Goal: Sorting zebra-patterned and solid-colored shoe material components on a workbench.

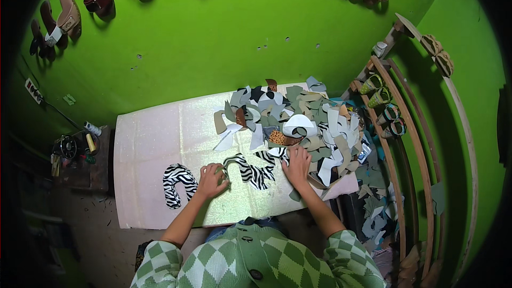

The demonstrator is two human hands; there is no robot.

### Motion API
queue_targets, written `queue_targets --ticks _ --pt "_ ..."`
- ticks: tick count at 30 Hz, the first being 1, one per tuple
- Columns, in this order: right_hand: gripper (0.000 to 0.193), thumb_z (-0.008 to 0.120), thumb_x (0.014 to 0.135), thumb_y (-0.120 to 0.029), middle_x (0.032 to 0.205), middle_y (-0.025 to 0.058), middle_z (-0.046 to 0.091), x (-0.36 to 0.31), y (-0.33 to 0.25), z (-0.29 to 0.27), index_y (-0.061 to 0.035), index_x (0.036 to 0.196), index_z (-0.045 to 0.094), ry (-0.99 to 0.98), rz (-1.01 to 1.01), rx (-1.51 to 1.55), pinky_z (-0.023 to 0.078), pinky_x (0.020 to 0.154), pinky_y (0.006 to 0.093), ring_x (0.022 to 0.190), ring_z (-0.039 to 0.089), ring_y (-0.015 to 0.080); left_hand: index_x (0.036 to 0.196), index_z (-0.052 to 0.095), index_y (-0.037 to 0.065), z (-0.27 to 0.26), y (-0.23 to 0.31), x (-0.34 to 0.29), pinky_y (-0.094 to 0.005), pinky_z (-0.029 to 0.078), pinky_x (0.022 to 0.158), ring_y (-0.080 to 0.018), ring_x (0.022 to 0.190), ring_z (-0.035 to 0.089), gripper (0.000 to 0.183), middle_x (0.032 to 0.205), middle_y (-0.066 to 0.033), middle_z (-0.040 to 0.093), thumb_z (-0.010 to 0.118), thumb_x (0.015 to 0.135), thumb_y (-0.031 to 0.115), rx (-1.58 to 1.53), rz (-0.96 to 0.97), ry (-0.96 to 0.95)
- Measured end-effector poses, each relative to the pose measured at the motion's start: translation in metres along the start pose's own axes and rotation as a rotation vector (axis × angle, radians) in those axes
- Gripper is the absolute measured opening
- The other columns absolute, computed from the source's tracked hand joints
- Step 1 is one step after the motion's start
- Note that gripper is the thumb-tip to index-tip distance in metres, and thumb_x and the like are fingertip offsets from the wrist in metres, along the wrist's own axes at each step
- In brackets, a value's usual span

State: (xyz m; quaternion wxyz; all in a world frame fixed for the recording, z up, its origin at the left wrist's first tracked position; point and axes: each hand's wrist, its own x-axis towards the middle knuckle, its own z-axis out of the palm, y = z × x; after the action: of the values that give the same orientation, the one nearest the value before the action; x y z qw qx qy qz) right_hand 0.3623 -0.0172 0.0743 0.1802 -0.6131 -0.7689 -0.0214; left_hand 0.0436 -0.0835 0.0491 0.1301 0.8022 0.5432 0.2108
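Several zebra-print cut pieces lie on the pale table (146,128). A curved, U-shaped zebra-print piece (172,185) rests to the left of my left hand (213,181). That hand is on the table with its fingers bent and its thumb apart, beside the end of a wavy zebra-print piece (246,170). Further right, my right hand (297,166) reaches the edge of the scrap pile, fingers forward and thumb apart. Its fingertips are by another zebra-print piece (265,156), partly covered there. Neither hand clearly grips anything.
A heap of grey, white and tan offcuts (314,112) covers the table's right side, with more scraps (373,216) below. Wooden racks (413,165) holding sandals (380,97) stand at right. A small dark table (80,168) with thread spools is left. Sandals hang along the green wall.
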Motion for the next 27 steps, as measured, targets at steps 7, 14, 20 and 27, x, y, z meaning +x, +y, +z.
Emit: queue_targets --ticks 7,14,20,27 --pt "0.062 0.076 0.056 -0.02 0.129 0.0111 0.04 0.007 0.012 0.03 -0.0192 0.115 0.057 0.049 0.021 -0.311 0.024 0.098 0.0473 0.119 0.035 0.028 0.125 0.042 0.005 0.045 -0.017 0.018 -0.045 0.024 0.098 -0.0299 0.122 0.035 0.063 0.128 -0.0149 0.042 0.065 0.072 0.029 -0.025 -0.206 -0.029" --pt "0.048 0.076 0.053 -0.008 0.116 0.0082 0.049 0.056 -0.004 -0.045 -0.0153 0.099 0.066 0.197 -0.027 0.026 0.029 0.092 0.0423 0.111 0.042 0.0244 0.117 0.053 0.01 0.054 -0.01 0.046 -0.0416 0.034 0.09 -0.0299 0.102 0.051 0.047 0.103 -0.014 0.057 0.066 0.076 0.028 -0.285 -0.334 -0.024" --pt "0.064 0.076 0.06 -0.017 0.12 0.0117 0.046 0.032 -0.018 -0.014 -0.0191 0.121 0.054 -0.086 -0.024 0.041 0.028 0.095 0.0425 0.116 0.038 0.0274 0.105 0.062 0.014 0.063 -0.056 0.052 -0.0366 0.046 0.079 -0.0302 0.088 0.058 0.034 0.093 -0.0127 0.059 0.069 0.073 0.015 -0.227 -0.103 -0.343" --pt "0.049 0.066 0.071 -0.025 0.114 0.0145 0.049 0.018 0.031 -0.037 -0.0132 0.117 0.054 -0.213 0.096 0.303 0.033 0.092 0.0422 0.112 0.043 0.0309 0.108 0.061 0.015 0.03 -0.052 0.071 -0.0388 0.043 0.087 -0.0304 0.099 0.052 0.038 0.103 -0.0105 0.057 0.07 0.072 0.024 -0.052 -0.055 -0.443"
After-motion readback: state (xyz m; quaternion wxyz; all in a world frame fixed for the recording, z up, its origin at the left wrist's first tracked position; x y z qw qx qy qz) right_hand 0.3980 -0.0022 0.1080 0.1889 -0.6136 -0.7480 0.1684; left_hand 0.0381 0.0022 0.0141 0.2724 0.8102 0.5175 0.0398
